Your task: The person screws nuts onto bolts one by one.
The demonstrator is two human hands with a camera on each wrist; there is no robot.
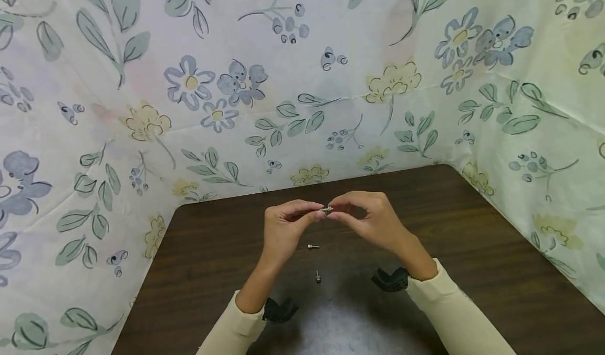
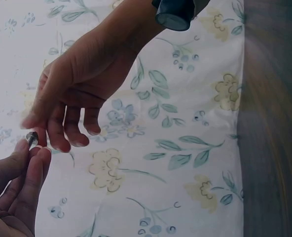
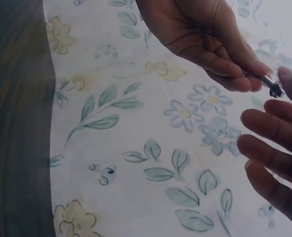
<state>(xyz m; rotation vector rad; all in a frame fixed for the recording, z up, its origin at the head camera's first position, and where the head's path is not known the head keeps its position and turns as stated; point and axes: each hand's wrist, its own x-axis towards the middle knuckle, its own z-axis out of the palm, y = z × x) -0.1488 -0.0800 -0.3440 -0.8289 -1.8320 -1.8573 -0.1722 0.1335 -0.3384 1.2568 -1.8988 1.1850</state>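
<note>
A small metal bolt [image 1: 327, 209] is held up over the far part of the table, its shank toward the left and a wider, darker end toward the right. My left hand [image 1: 285, 231] pinches the shank between thumb and fingertips. At the wider end of the bolt [image 3: 274, 88], my right hand [image 1: 373, 217] has its thumb and index fingertip on either side, with the other fingers spread loosely. In the left wrist view the fingertips of both hands partly cover the bolt [image 2: 32, 138].
Two more small bolts lie on the dark wooden table [image 1: 227, 271], one bolt [image 1: 313, 247] just below the hands and another bolt [image 1: 318, 277] nearer me. Floral cloth [image 1: 293, 129] rises behind the table and along both sides. Each wrist carries a black camera mount [image 1: 391, 280].
</note>
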